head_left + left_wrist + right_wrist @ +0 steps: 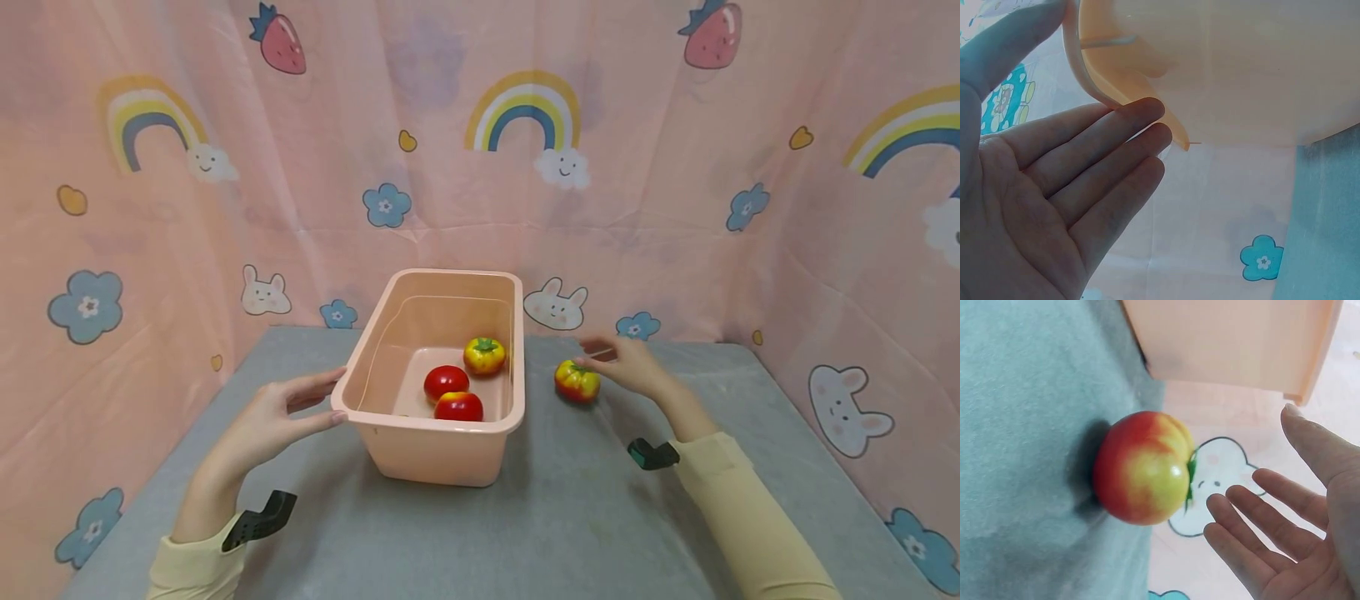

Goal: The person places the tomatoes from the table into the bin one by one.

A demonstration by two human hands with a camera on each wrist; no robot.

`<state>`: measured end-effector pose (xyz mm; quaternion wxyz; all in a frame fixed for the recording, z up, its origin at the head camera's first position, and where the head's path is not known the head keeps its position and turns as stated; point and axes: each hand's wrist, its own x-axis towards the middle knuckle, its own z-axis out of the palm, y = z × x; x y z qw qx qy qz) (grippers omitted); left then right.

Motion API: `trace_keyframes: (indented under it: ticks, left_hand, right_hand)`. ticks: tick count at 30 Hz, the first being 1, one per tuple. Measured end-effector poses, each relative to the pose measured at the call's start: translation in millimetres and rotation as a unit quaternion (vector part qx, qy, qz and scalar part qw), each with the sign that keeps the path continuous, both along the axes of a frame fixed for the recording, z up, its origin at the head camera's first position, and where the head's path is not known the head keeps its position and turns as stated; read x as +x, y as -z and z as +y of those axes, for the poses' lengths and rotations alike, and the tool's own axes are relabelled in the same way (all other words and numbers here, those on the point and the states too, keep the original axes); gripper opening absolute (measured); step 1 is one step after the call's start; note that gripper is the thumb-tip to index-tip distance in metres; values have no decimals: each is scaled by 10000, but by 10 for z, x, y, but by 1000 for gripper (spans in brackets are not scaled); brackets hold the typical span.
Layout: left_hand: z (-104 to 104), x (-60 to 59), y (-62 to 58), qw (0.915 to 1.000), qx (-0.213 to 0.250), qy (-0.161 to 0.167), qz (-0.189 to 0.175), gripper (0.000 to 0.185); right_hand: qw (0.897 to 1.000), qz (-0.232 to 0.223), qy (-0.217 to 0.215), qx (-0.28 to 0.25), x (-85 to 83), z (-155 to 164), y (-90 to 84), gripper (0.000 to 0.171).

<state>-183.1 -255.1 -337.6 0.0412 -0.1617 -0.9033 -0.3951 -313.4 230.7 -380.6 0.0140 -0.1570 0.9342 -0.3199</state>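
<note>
A pink plastic bin [442, 454] stands in the middle of the table. Inside lie two red tomatoes, one fully red [446, 383] and one with a yellow top [459, 407], behind them a yellow-and-red tomato [484, 357] with a green calyx. My left hand [281, 417] touches the bin's near left corner, thumb and fingertips at the rim, fingers extended. To the bin's right, another yellow-and-red tomato [1141, 469] rests on the table. Just above and right of it is my right hand [626, 364], its fingers spread and its palm holding nothing.
The grey table [577, 517] reaches back to a pink curtain [645, 250] printed with rainbows, rabbits and flowers, which also closes off both sides. Each wrist wears a black camera mount, left [260, 521] and right [652, 455].
</note>
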Motion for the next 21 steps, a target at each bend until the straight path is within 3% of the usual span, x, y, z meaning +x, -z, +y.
trace_keyframes:
  ticks: [8, 21]
  left_hand:
    - [-1, 4, 2, 9999, 101, 116, 14, 55]
    - [-5, -3, 3, 9999, 54, 77, 58, 57]
  right_hand:
    - [9997, -236, 82, 16, -34, 35, 146, 56]
    - [9998, -179, 64, -8, -42, 49, 323, 56]
